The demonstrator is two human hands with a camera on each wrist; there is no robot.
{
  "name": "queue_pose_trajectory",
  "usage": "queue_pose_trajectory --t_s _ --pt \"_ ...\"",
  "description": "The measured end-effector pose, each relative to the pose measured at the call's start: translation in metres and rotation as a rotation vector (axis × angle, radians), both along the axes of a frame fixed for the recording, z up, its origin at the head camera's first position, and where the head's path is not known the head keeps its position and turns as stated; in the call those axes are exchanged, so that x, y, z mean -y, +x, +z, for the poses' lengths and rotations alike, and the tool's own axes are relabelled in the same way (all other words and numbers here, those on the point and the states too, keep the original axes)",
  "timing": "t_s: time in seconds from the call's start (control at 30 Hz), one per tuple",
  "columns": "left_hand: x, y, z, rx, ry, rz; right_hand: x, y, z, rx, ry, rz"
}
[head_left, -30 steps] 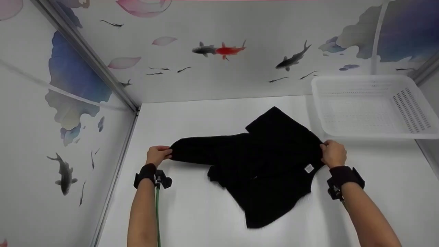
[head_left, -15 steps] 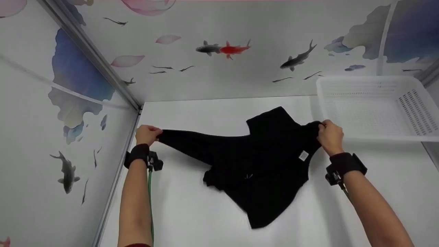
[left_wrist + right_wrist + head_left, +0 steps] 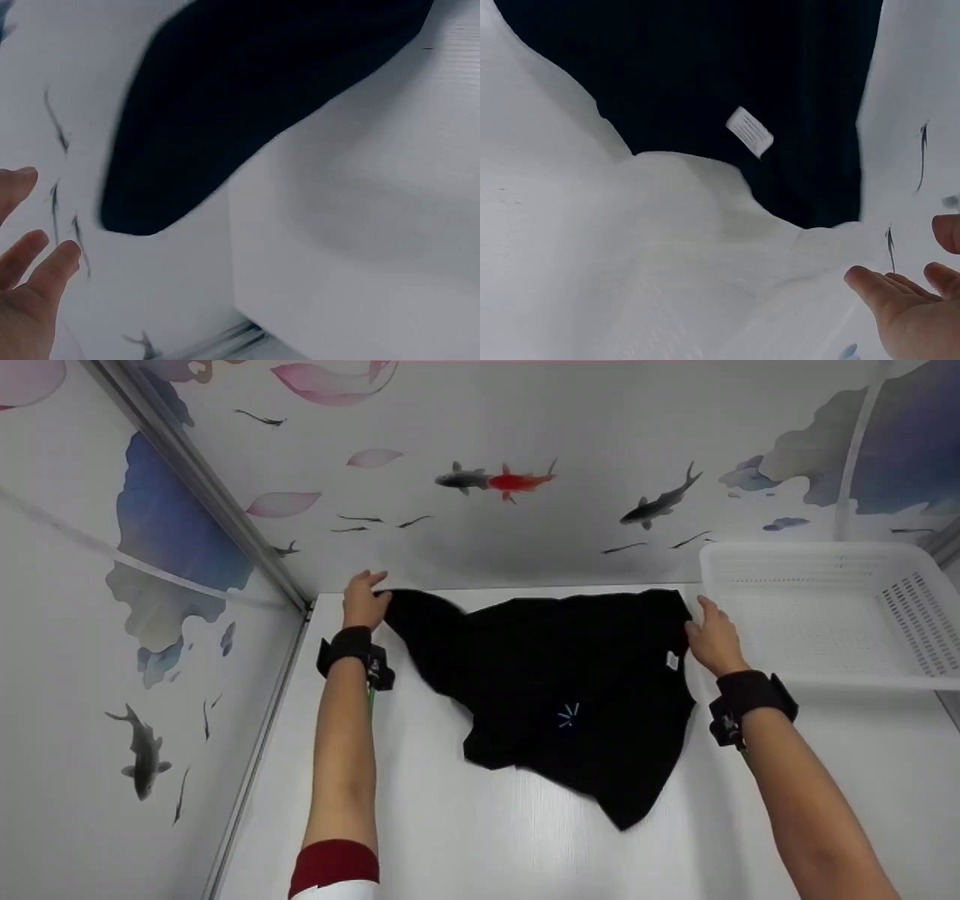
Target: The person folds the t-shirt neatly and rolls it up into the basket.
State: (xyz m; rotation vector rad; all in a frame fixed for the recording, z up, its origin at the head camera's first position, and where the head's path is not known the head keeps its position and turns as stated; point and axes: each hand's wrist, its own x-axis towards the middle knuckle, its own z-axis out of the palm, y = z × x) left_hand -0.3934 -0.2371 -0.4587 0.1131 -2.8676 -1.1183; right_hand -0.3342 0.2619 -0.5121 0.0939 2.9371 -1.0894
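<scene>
Shirt (image 3: 555, 667): black, spread over the white table (image 3: 465, 840), centre of the head frame.
Tag (image 3: 672, 661): white, right part of the shirt.
Left hand (image 3: 364, 601): fingers spread, just beside the shirt's upper-left end.
Right hand (image 3: 715, 640): fingers spread, just beside its right edge.
Basket (image 3: 825, 681): white, upper right of the frame.

Black garment (image 3: 577, 671), white tag (image 3: 672, 661), spread unevenly
</scene>
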Motion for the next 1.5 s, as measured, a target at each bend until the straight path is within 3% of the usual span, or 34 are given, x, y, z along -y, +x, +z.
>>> queue_pose_trajectory --t_s 0.1,0.23,0.4,0.57,0.67,0.77,0.83,0.9,0.93,0.97,1.0,1.1,1.2,1.33,1.5 --pt "-0.013 0.008 -0.022 0.059 0.015 -0.029 0.006 0.008 -0.012 0.073 -0.021 0.081" --pt "-0.025 0.025 -0.048 0.046 0.037 -0.053 0.011 0.023 -0.025 0.110 -0.031 0.105" --pt "-0.031 0.058 -0.081 -0.009 0.074 -0.039 0.012 0.051 -0.046 0.129 -0.036 0.112" --pt "-0.034 0.089 -0.118 -0.018 0.080 0.011 0.015 0.084 -0.068 0.079 0.000 0.070" --pt "-0.033 0.097 -0.149 -0.001 0.108 0.041 0.018 0.104 -0.081 0.023 0.042 0.007" --pt "-0.031 0.094 -0.204 -0.027 0.171 0.032 0.023 0.119 -0.091 -0.011 0.073 -0.047" --pt "-0.038 0.100 -0.219 -0.006 0.199 0.015 0.028 0.127 -0.095 0.002 0.073 -0.076" --pt "-0.050 0.110 -0.222 0.037 0.240 -0.003 0.033 0.133 -0.098 0.036 0.069 -0.104" --pt "-0.059 0.119 -0.208 0.090 0.253 -0.009 0.036 0.135 -0.100 0.059 0.066 -0.121" --pt "-0.066 0.126 -0.204 0.110 0.266 -0.019 0.038 0.137 -0.100 0.081 0.063 -0.140" --pt "-0.075 0.135 -0.190 0.153 0.262 -0.022 0.040 0.139 -0.101 0.104 0.060 -0.158" --pt "-0.090 0.150 -0.179 0.184 0.281 -0.043 0.046 0.142 -0.101 0.177 0.057 -0.201" --pt "-0.100 0.156 -0.176 0.216 0.289 -0.042 0.048 0.143 -0.103 0.228 0.055 -0.216" --pt "-0.109 0.161 -0.174 0.256 0.299 -0.062 0.049 0.143 -0.106 0.225 0.059 -0.205" --pt "-0.124 0.172 -0.175 0.199 0.196 -0.111 0.048 0.143 -0.110 0.199 0.056 -0.192"
